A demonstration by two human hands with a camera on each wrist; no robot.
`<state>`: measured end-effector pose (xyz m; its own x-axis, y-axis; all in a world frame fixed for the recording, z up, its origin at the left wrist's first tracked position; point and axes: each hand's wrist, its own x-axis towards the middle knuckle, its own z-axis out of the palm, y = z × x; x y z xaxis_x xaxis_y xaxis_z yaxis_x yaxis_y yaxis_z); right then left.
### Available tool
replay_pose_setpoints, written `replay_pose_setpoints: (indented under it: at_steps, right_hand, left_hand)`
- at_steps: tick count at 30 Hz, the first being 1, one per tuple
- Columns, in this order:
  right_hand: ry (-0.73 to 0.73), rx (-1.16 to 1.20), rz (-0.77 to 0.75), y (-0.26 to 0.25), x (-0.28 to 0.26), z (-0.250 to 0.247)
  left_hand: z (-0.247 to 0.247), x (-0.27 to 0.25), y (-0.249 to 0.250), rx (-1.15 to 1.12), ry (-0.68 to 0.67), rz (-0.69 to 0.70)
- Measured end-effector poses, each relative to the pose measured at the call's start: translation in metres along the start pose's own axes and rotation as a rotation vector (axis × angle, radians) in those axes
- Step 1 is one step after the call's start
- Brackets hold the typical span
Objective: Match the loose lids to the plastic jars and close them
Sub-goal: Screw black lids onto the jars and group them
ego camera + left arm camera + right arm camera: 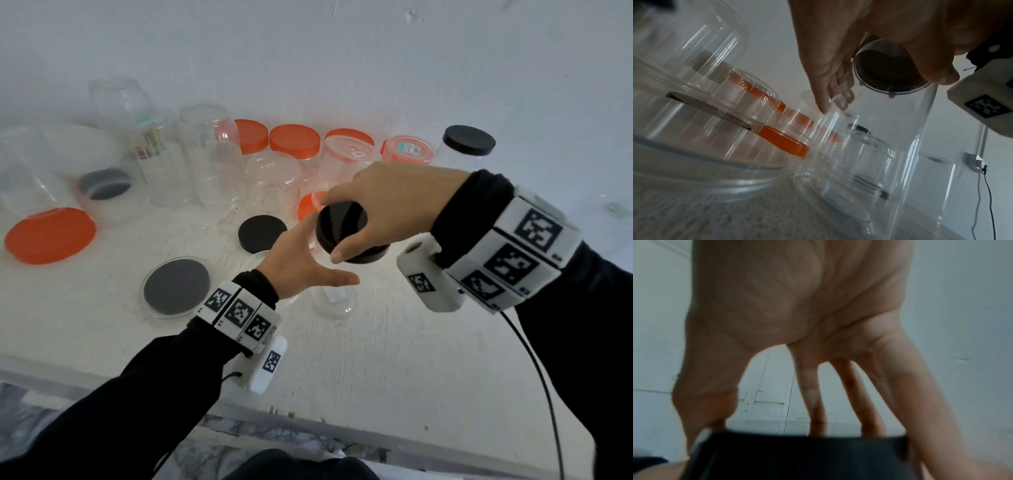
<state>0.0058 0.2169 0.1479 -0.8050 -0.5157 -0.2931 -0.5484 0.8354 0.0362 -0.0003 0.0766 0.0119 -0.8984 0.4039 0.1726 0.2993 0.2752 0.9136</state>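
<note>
A black lid [346, 222] sits on top of an upright clear jar [334, 303] at mid-table. My right hand [334, 228] grips the lid from above, fingers on its far rim and thumb on its near rim. My left hand [320, 262] spans the jar just under the lid, thumb across the front and fingers along the left side. In the left wrist view the lid's underside [890, 68] shows through the jar wall [910, 146]. The right wrist view has the lid [797, 456] under spread fingers [813, 394].
A loose black lid [262, 233], a grey clear-rimmed lid [176, 291] and a big orange lid [50, 234] lie to the left. Several empty clear jars [205, 154] and orange-lidded ones [294, 140] line the back wall. A black-lidded jar [469, 140] stands back right.
</note>
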Motion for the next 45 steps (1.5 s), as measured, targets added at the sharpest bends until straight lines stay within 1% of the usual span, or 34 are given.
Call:
replay_pose_setpoints:
  at_steps: [2, 3, 4, 7, 11, 14, 19, 23, 25, 27, 33, 34, 37, 41, 43, 45]
  right_hand:
    - [-0.155, 0.041, -0.021, 0.003, 0.000, -0.004]
    - [-0.176, 0.071, -0.041, 0.005, 0.001, -0.005]
    - [-0.163, 0.105, -0.052, 0.007, 0.002, -0.004]
    - [-0.051, 0.186, -0.041, 0.011, 0.002, 0.001]
    - [0.079, 0.140, -0.034, 0.010, 0.000, 0.008]
    - [0.131, 0.130, -0.039, 0.009, -0.002, 0.012]
    - [0.161, 0.159, -0.001, 0.008, -0.004, 0.017]
    - [0.123, 0.216, 0.055, 0.006, -0.004, 0.018]
    - [0.109, 0.241, 0.087, 0.006, -0.008, 0.021]
    - [0.110, 0.266, 0.118, 0.005, -0.014, 0.025]
    - [0.070, 0.285, 0.242, 0.011, -0.045, 0.036]
    - [0.061, 0.280, 0.274, 0.013, -0.051, 0.038]
    - [0.049, 0.257, 0.403, 0.026, -0.072, 0.046]
    - [0.036, 0.198, 0.605, 0.053, -0.100, 0.062]
    - [0.050, 0.191, 0.699, 0.068, -0.111, 0.070]
    - [0.094, 0.214, 0.775, 0.082, -0.119, 0.078]
  left_hand:
    - [-0.001, 0.000, 0.000, 0.010, -0.005, 0.004]
    - [-0.001, 0.000, 0.000, 0.011, -0.008, 0.007]
    - [0.000, 0.000, -0.001, 0.008, -0.009, 0.009]
    - [0.002, 0.000, -0.001, -0.004, -0.001, 0.010]
    - [0.002, -0.001, -0.001, -0.021, 0.002, 0.010]
    - [0.001, -0.001, -0.001, -0.044, -0.017, 0.005]
    - [0.001, -0.002, -0.003, -0.083, -0.028, 0.016]
    - [0.002, -0.002, -0.003, -0.062, -0.030, 0.030]
    - [0.001, -0.001, -0.003, -0.041, -0.055, 0.024]
    - [0.003, -0.001, -0.003, -0.052, -0.110, 0.027]
    - [0.019, 0.005, 0.001, -0.093, -0.295, 0.108]
    - [0.021, 0.007, 0.001, -0.094, -0.308, 0.121]
    - [0.023, 0.016, 0.005, -0.049, -0.245, 0.178]
    - [0.025, 0.035, 0.014, 0.086, -0.146, 0.349]
    - [0.030, 0.047, 0.015, 0.157, -0.111, 0.391]
    - [0.039, 0.059, 0.015, 0.231, -0.089, 0.422]
